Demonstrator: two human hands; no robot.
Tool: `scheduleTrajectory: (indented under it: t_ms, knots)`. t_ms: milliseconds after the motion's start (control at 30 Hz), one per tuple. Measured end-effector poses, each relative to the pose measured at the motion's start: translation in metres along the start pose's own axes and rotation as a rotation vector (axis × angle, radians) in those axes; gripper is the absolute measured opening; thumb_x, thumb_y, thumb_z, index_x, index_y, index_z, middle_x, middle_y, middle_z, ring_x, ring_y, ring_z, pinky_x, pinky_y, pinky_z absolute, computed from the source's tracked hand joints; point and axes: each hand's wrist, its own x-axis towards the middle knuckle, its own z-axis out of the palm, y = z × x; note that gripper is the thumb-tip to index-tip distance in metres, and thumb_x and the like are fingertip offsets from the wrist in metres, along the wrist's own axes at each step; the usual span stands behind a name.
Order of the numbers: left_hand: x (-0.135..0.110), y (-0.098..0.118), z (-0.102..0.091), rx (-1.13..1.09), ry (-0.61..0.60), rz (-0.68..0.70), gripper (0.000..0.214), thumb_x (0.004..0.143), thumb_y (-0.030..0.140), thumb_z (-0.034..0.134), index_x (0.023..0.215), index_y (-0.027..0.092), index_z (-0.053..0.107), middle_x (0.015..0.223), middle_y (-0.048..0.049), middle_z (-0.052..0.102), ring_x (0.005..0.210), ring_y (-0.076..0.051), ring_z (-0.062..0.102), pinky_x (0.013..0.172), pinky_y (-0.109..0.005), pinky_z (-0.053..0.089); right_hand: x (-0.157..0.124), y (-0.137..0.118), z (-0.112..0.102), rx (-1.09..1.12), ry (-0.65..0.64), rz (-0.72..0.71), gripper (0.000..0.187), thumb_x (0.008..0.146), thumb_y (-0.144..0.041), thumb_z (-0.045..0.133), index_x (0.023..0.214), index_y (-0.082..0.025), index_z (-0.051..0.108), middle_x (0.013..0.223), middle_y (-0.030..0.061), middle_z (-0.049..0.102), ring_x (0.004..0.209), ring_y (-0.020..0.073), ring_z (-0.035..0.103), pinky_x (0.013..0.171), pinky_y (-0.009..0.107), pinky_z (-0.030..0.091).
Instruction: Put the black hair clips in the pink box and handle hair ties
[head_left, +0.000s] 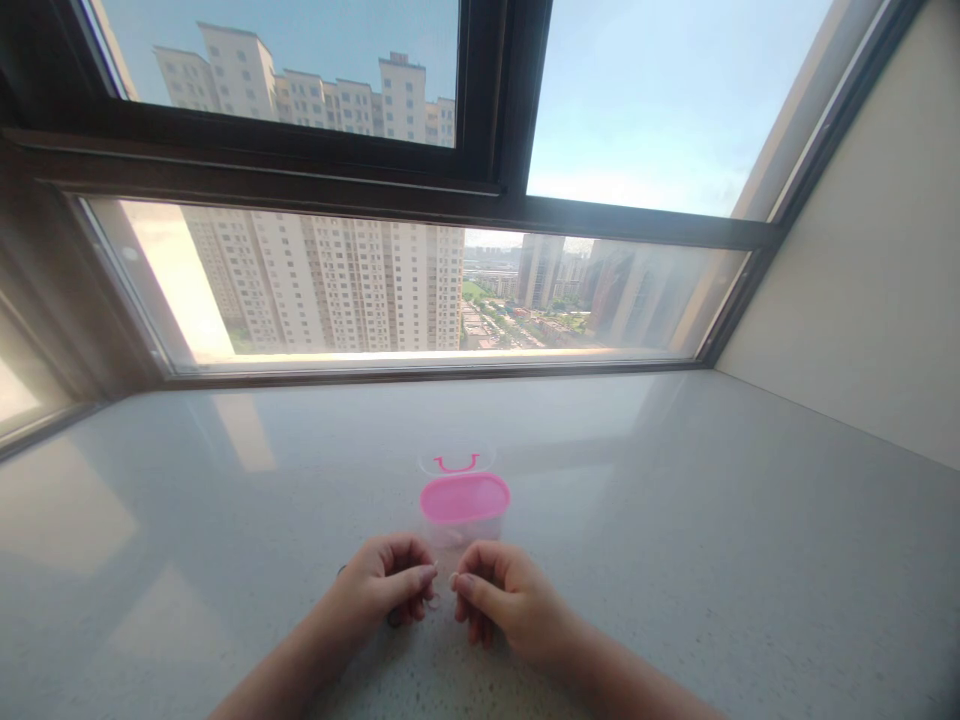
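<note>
My left hand [397, 580] is closed in a pinch, thumb against forefinger, at the near side of a small plastic box. A thin pinkish loop [433, 602] shows just below its fingertips; whether the hand holds it I cannot tell. My right hand [495, 592] pinches too, a short gap away, with a tiny pale bit [454, 580] at its fingertips, too small to name. Just beyond both hands stands the clear box with a pink rim [465, 498]. Its transparent lid with a pink handle [457, 464] lies behind it. Something dark [394, 619] partly shows under my left hand.
A pale speckled countertop [675, 520] spreads around the hands and the box. Beyond it rises a dark-framed window [450, 375], with tall buildings outside. A plain wall [862, 280] borders the counter at right.
</note>
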Motion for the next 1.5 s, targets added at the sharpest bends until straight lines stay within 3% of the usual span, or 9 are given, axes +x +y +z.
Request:
scheduleTrajectory:
  t_ms: [133,367,500,667,1133,1500]
  knots:
    - [-0.004,0.001,0.007,0.126,-0.009,0.082,0.016,0.074,0.029,0.060,0.066,0.015,0.057,0.057,0.0013,0.057,0.049,-0.012,0.051,0.048,-0.021,0.037,-0.001,0.000,0.001,-0.007,0.001,0.004,0.044,0.068,-0.057,0.063,0.075,-0.015,0.049,0.060,-0.0008,0.058,0.042,0.0080,0.049,0.042,0.020,0.037]
    - [-0.014,0.000,0.018,0.530,0.112,0.310,0.013,0.079,0.020,0.054,0.070,0.018,0.062,0.062,0.0000,0.058,0.057,-0.013,0.050,0.052,-0.020,0.035,-0.003,-0.004,0.003,-0.020,0.000,-0.002,0.044,0.069,-0.056,0.064,0.075,-0.014,0.051,0.059,-0.0011,0.057,0.043,0.0073,0.048,0.043,0.020,0.037]
    - [-0.017,-0.004,0.016,0.663,0.087,0.487,0.012,0.081,0.016,0.051,0.074,0.019,0.060,0.069,-0.0012,0.059,0.061,-0.013,0.052,0.055,-0.019,0.037,-0.003,-0.002,0.003,-0.029,0.013,-0.026,0.037,0.072,-0.049,0.063,0.076,-0.014,0.052,0.060,-0.0008,0.057,0.043,0.0076,0.048,0.042,0.020,0.038]
    - [-0.021,-0.001,0.018,0.826,0.064,0.606,0.014,0.083,0.011,0.045,0.080,0.019,0.056,0.073,-0.0015,0.058,0.062,-0.013,0.051,0.058,-0.020,0.039,-0.003,0.000,0.003,-0.028,0.018,-0.051,0.026,0.073,-0.038,0.062,0.074,-0.014,0.053,0.060,-0.0009,0.057,0.043,0.0080,0.049,0.042,0.020,0.038]
    - [-0.019,-0.001,0.019,0.981,0.058,0.705,0.015,0.082,0.009,0.047,0.082,0.021,0.055,0.075,-0.0001,0.062,0.064,-0.013,0.055,0.058,-0.020,0.039,-0.001,0.002,0.001,-0.012,0.023,-0.034,0.019,0.073,-0.031,0.058,0.076,-0.012,0.056,0.059,0.0000,0.058,0.044,0.0091,0.050,0.042,0.021,0.040]
    - [-0.018,-0.004,0.017,0.955,0.101,0.703,0.018,0.083,0.009,0.047,0.085,0.022,0.059,0.077,-0.0001,0.063,0.067,-0.013,0.058,0.060,-0.021,0.041,0.001,0.000,-0.005,0.049,-0.047,-0.087,0.029,0.067,-0.033,0.071,0.081,-0.008,0.072,0.059,0.0040,0.060,0.051,0.0113,0.054,0.049,0.023,0.043]
